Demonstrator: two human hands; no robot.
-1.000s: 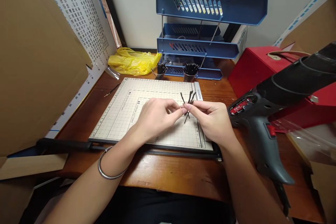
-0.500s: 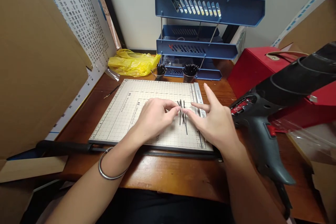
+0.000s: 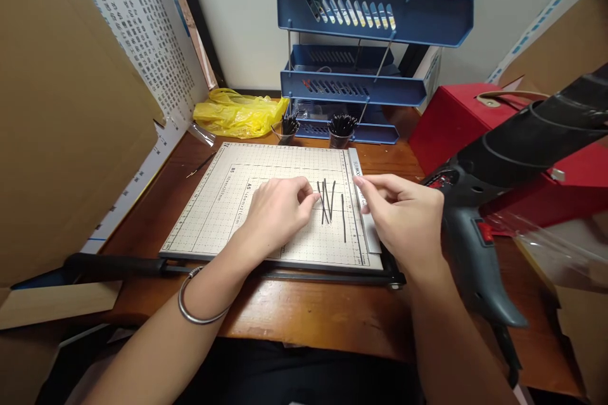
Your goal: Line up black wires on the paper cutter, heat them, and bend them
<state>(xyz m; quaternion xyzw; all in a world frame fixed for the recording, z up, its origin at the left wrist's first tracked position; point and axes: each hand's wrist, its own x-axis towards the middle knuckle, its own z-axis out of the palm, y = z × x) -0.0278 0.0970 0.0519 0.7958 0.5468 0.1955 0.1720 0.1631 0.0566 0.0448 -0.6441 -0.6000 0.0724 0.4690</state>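
Several thin black sticks (image 3: 331,207) lie loosely side by side on a cream paper cutter board (image 3: 209,228) printed with a grid. My left hand (image 3: 281,205) rests over the board, thumb and forefinger closed together right at the leftmost stick; whether they grip it is unclear. Above the cutter's metal strip (image 3: 373,242) is my right hand (image 3: 401,215), its fingers curled and thumb pressed to the forefinger. Anything in that pinch is hidden or too small to make out. One stick lies apart, nearer the right hand.
Two small cups (image 3: 341,138) of black sticks stand behind the board, before a blue tray rack (image 3: 351,88). A yellow plastic bag (image 3: 237,114) lies back left. At right are a heat gun (image 3: 494,259) and a red box (image 3: 441,117). The cutter's black handle (image 3: 118,264) extends left.
My right hand has drawn right, away from the sticks, and its spread fingers have closed. The sticks have fanned apart, one moving off to the right. My left hand has barely moved.
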